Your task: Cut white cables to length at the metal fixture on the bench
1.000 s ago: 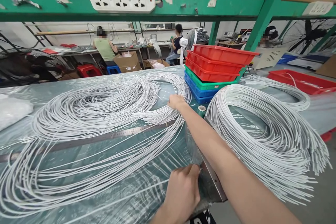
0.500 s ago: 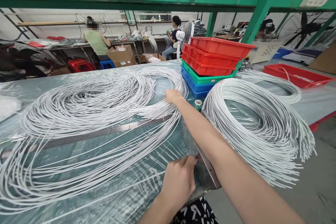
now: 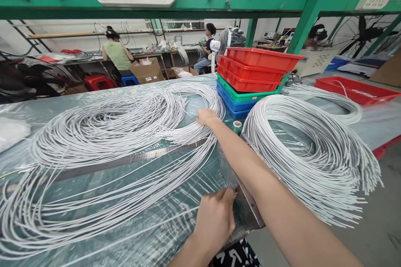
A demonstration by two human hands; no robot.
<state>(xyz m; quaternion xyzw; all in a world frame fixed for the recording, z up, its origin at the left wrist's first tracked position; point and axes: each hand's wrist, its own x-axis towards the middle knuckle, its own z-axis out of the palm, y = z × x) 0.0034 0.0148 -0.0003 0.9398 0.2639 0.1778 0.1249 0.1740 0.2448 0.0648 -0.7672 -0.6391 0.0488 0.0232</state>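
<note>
On a plastic-covered table (image 3: 37, 110), a broad coil of white wires (image 3: 106, 146) lies on the left and a second coil (image 3: 313, 175) on the right; a stack of trays (image 3: 253, 75) stands between them, with a smaller coil (image 3: 214, 100) just left of the trays. The left hand (image 3: 215, 215) is closed in a fist on a single wire (image 3: 156, 226). The right hand (image 3: 207, 117) is curled against the smaller coil, fingertips hidden; its grip cannot be determined.
</note>
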